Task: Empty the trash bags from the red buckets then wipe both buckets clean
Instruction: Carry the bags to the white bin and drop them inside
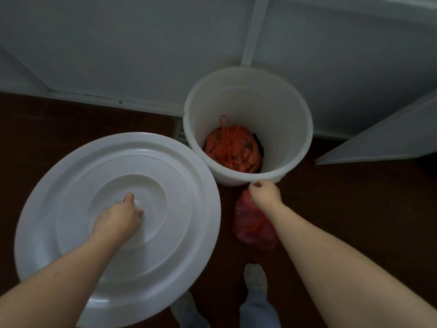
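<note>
**Item 1. Red trash bag** (254,226). Hung below the right hand (264,192), just outside the near rim of the white bin (279,110), above the floor. The fingers are curled shut at the bag's top, apparently pinching its neck; the contact itself is hidden by the back of the hand.

**Item 2. Orange tied bag** (233,150). Lying at the bottom of the white bin, its drawstring loop standing up.

**Item 3. Bin lid** (177,166). White and ribbed, held clear of the bin to its left. It is gripped at its centre by the left hand (118,216), fingers closed round the middle boss.

**Red buckets.** None in view.

**Hazards, as judged.**
- The thin bag could be snagged or torn on the bin rim if it is lifted too low, and its contents spilled.
- The pinch could slip, since the weight is carried by the fingertips alone.
- The wide lid, held by one small central point, could tip or be knocked against the bin.
- The shoes (255,278) are placed just beneath the hanging bag, so drips would land there.

**Surface.** Dark reddish-brown floor (71,119), smooth, dimly lit.

**Room.** Pale panelled walls (118,43) with a vertical batten (254,31). A white door or panel (378,138) is angled in at the right.
</note>
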